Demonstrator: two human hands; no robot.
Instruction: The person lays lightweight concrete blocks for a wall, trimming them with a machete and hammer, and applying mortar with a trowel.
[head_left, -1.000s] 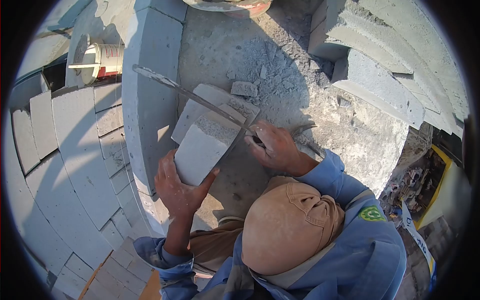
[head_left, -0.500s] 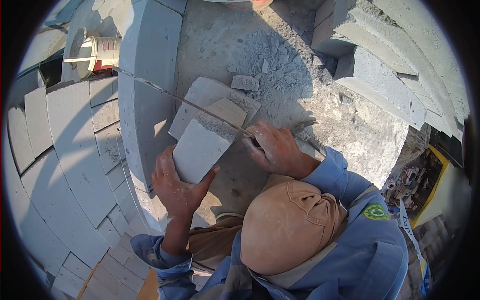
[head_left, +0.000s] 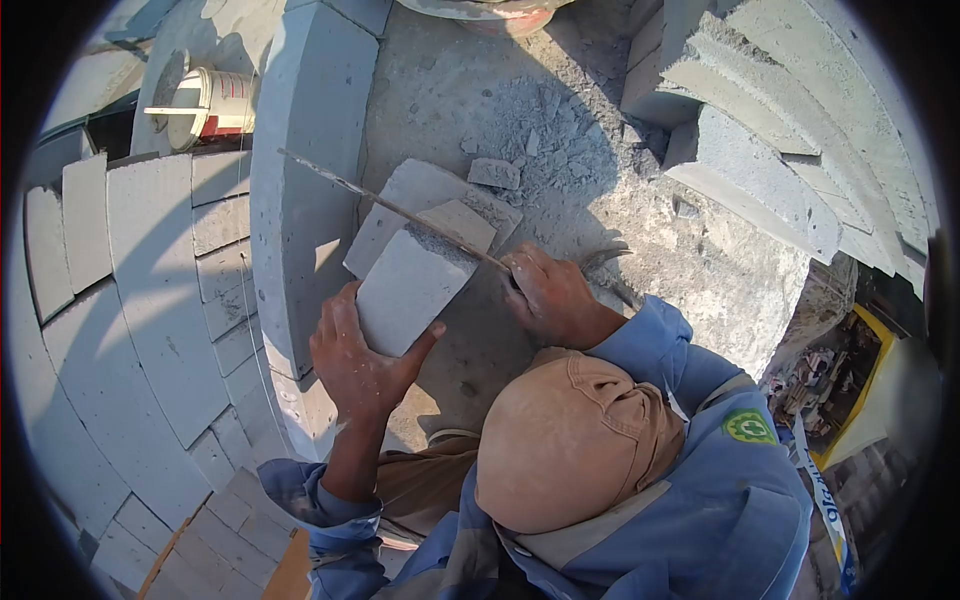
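My left hand [head_left: 365, 360] grips a pale grey block [head_left: 410, 290] by its near end, thumb on the right side and fingers on the left. My right hand [head_left: 555, 297] is closed round the near end of a long thin blade [head_left: 400, 211], whose far end points up and left. The blade lies across the far edge of the block. Beneath and behind are a smaller block piece [head_left: 460, 222] and a larger flat block [head_left: 412, 185] on the dusty ground.
A block wall [head_left: 310, 180] runs along the left, with a white bucket [head_left: 222, 102] beyond it. Rubble [head_left: 560, 150] and a small chunk [head_left: 494, 173] lie ahead. Stacked blocks [head_left: 760, 180] stand at the right. A curved metal tool [head_left: 622, 290] lies beside my right hand.
My right hand and the blade have shifted slightly down and right across the block. My left hand keeps its hold. The whole view has moved a little.
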